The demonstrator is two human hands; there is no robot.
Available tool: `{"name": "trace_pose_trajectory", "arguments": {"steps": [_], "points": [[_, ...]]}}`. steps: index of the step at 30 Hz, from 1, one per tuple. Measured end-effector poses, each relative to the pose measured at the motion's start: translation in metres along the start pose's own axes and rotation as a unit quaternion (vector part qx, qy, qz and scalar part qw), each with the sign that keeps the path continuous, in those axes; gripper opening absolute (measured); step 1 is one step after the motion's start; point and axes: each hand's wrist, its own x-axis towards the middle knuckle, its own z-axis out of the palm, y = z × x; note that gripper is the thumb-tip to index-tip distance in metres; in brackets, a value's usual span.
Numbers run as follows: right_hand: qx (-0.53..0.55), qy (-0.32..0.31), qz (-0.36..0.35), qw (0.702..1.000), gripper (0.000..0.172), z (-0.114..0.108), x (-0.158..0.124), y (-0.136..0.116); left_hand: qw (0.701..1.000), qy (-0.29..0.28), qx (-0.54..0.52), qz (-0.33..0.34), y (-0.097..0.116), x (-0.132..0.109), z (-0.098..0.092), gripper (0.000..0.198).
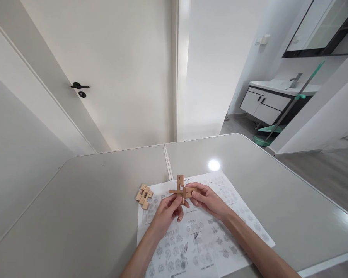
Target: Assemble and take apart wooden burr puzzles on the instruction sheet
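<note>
Above a printed sheet [197, 227], both hands hold notched wooden puzzle pieces [180, 182] that cross each other. My left hand [168, 212] pinches the lower end of the upright piece, which bears a dark mark near its top. Between thumb and fingers, my right hand [207, 199] grips the right end of a wooden block [189, 192] that meets the upright one. A thin wooden arm points left from the crossing. How the pieces lock together is partly hidden by my fingers. More notched wooden pieces [144, 196] lie together at the sheet's left edge.
The sheet shows rows of small grey diagrams and lies on a light grey table [104, 216] with a seam [168, 162] down its middle. Beyond stand a door with a black handle [80, 86], a sink cabinet [266, 102] and a green broom [298, 96].
</note>
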Motion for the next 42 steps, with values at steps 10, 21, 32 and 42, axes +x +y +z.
{"name": "trace_pose_trajectory", "arguments": {"steps": [10, 21, 32, 42], "points": [[0.030, 0.036, 0.011, 0.999, 0.034, 0.004, 0.005, 0.004, 0.999, -0.044, -0.010, 0.011, 0.001, 0.001, -0.004, 0.036], [0.026, 0.058, 0.024, 0.998, 0.033, 0.004, 0.004, 0.006, 0.997, -0.072, 0.027, 0.021, 0.004, -0.001, -0.001, 0.037], [0.014, 0.061, 0.036, 0.997, 0.032, 0.008, 0.005, 0.005, 0.988, -0.128, 0.076, 0.030, 0.011, -0.006, 0.009, 0.041], [0.071, 0.071, 0.027, 0.995, 0.028, 0.005, 0.003, 0.004, 0.990, -0.124, 0.060, 0.018, 0.005, -0.006, 0.013, 0.041]]}}
